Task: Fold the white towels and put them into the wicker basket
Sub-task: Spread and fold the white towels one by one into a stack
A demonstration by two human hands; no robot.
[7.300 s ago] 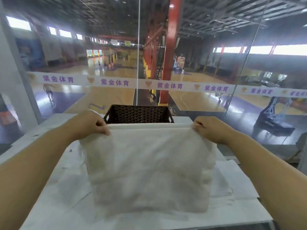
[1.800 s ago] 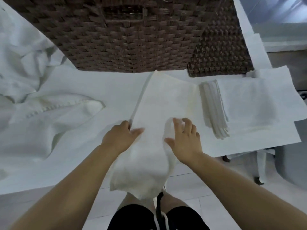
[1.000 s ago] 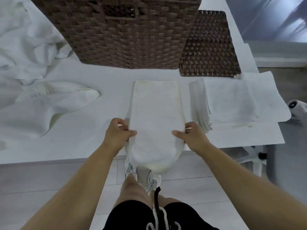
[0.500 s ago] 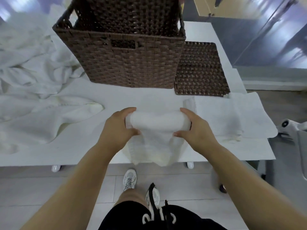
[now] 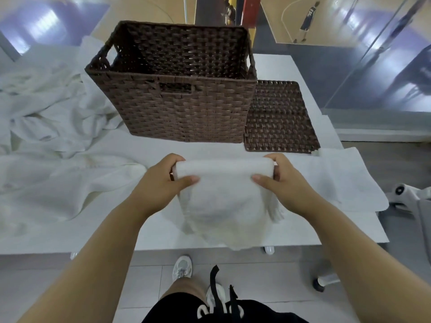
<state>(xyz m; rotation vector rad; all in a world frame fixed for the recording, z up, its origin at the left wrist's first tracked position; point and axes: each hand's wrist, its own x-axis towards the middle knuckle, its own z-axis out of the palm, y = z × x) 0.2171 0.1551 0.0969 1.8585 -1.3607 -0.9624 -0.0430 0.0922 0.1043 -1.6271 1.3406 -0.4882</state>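
Note:
A folded white towel (image 5: 221,197) is held up above the table's near edge, its folded top edge level and its lower part hanging down. My left hand (image 5: 161,183) grips its left end, thumb on the near face. My right hand (image 5: 282,183) grips its right end the same way. The dark brown wicker basket (image 5: 177,113) stands just beyond the towel with its open top showing an empty woven inside.
The basket's flat wicker lid (image 5: 279,117) lies to its right. A heap of unfolded white towels (image 5: 46,136) covers the table's left side. Another white towel (image 5: 338,183) lies flat at the right. A white table (image 5: 151,229) bears all this; a chair base (image 5: 408,194) stands at far right.
The towel lay flat a second ago with both hands at its near end. It has since been folded over and lifted off the table, and the view has tilted up toward the basket.

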